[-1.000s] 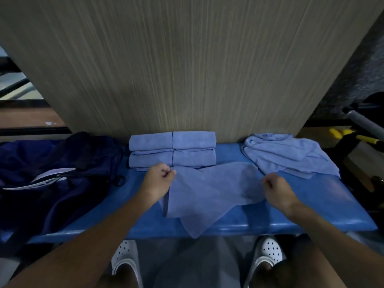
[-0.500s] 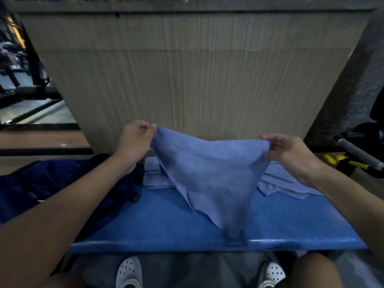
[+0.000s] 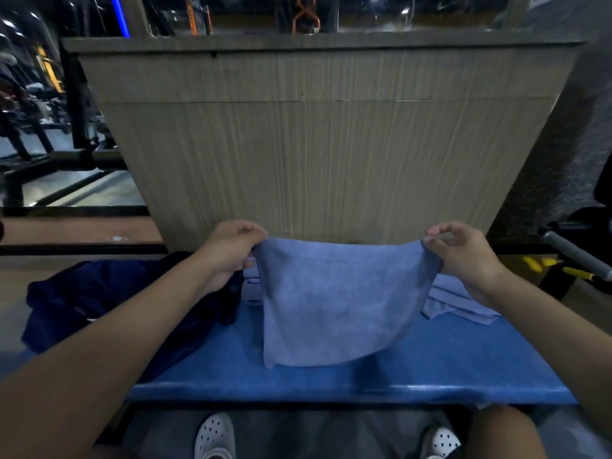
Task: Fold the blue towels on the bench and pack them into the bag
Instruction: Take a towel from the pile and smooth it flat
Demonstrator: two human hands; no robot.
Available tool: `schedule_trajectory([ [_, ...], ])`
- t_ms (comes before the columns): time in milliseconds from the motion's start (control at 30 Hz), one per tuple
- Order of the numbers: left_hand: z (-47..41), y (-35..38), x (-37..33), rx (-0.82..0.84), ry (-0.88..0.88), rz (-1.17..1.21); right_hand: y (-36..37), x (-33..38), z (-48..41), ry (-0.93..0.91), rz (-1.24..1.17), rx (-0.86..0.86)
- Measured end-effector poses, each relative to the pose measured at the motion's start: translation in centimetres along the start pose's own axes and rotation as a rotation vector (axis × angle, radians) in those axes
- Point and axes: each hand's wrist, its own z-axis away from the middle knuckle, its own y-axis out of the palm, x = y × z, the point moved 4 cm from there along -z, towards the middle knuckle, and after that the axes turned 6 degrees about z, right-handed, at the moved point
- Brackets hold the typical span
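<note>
Over bench, left hand, right hand pinch blue towel corners.

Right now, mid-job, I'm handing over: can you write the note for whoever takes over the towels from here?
Left grip: pinches the upper left corner of the held towel.
Right grip: pinches its upper right corner. The towel hangs spread over the blue bench.
Done: a folded stack sits at the back of the bench, mostly hidden behind the towel.
Left: fold this towel, then the loose heap on the right. Then pack everything into the dark bag on the left; its contents cannot be seen.
</note>
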Motion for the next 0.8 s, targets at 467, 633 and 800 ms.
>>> schedule_trajectory([
  [467, 0.4, 0.0, 0.7, -0.049, 0.181, -0.102, -0.8, -1.0, 0.2, -0.049, 0.269, 0.135],
  [633, 0.7, -0.5, -0.6, -0.108, 0.313, -0.208, -1.9, -0.9, -0.2, -0.095, 0.348, 0.093],
  [800, 0.8, -1.2, -0.7, -0.06, 0.441, -0.392, -2.2, 0.1, 0.1, -0.121, 0.344, 0.099],
])
